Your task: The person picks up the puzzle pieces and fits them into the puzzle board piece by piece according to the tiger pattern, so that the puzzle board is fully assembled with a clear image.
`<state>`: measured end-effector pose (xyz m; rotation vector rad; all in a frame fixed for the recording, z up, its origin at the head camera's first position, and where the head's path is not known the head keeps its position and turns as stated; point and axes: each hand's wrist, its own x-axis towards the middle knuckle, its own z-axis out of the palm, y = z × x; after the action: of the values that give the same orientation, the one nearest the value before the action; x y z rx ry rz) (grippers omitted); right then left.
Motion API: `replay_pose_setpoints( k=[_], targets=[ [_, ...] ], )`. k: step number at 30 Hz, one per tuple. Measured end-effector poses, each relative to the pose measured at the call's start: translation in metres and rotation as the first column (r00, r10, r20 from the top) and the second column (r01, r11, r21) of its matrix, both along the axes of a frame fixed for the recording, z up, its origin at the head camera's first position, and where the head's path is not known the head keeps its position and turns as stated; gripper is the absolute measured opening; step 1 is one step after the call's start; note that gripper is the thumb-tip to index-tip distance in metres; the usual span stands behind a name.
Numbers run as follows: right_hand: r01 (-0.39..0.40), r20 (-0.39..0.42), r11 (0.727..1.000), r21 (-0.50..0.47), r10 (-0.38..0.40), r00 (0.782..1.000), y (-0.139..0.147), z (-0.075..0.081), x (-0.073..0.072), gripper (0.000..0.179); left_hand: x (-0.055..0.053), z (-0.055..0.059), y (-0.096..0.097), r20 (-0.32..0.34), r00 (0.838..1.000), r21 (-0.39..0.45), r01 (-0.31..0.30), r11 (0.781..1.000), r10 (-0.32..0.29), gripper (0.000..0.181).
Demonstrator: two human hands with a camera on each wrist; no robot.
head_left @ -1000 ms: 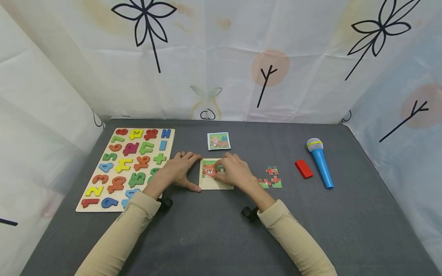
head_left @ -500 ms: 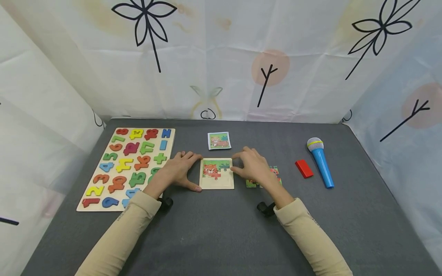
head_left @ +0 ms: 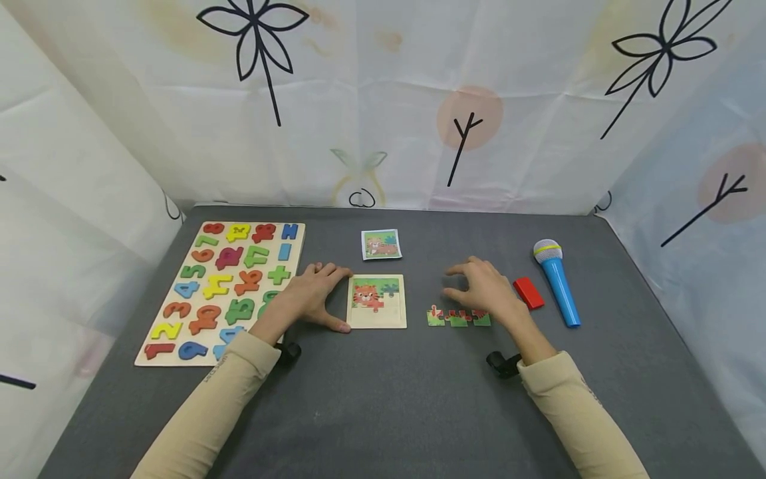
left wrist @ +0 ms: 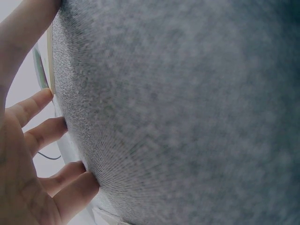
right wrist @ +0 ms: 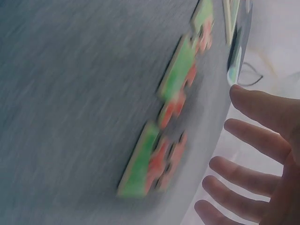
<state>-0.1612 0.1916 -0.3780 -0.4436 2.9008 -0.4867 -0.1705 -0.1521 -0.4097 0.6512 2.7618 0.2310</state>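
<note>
A small wooden puzzle tray lies flat, with a tiger face and green background pieces set in its upper and left part. At its left edge rests my left hand, thumb by the lower corner and fingertips by the upper one; the left wrist view shows the fingers spread on the cloth. My right hand hovers above several loose puzzle pieces, red and green, to the right of the tray. Its fingers are spread and hold nothing, as the right wrist view also shows.
A letter and number board lies at the left. Behind the tray is a small picture card. A red block and a blue toy microphone lie just right of my right hand. White printed cloth surrounds the grey table.
My right hand has withdrawn from the tray and moved rightward to above the loose pieces, uncovering the tiger picture. The left hand has stayed at the tray's edge.
</note>
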Motion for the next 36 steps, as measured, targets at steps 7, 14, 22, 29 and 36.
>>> replay_pose_setpoints(
  k=[7, 14, 22, 29, 36],
  targets=[
    [0.006, 0.011, 1.000, 0.004, -0.006, 1.000, 0.021, 0.002, 0.005, 0.041, 0.001, 0.001, 0.000, -0.001, 1.000, -0.002, -0.005, 1.000, 0.005, 0.110],
    [-0.031, 0.037, 0.999, -0.006, 0.032, 0.999, 0.033, 0.000, 0.006, 0.040, 0.001, 0.001, 0.000, -0.003, 1.000, -0.006, -0.003, 1.000, 0.003, 0.111],
    [-0.015, 0.071, 1.000, -0.012, 0.016, 0.997, 0.035, -0.006, 0.005, 0.036, 0.000, 0.000, 0.000, -0.007, 1.000, -0.010, -0.004, 1.000, 0.004, 0.110],
    [0.013, 0.052, 1.000, -0.014, -0.012, 0.999, 0.032, -0.009, 0.004, 0.032, 0.000, -0.001, 0.000, -0.016, 1.000, 0.006, 0.004, 1.000, -0.004, 0.109],
    [0.013, 0.015, 1.000, -0.023, -0.012, 1.000, 0.032, -0.012, 0.005, 0.029, 0.001, -0.001, 0.000, -0.016, 1.000, 0.012, 0.002, 1.000, -0.002, 0.109]
  ],
)
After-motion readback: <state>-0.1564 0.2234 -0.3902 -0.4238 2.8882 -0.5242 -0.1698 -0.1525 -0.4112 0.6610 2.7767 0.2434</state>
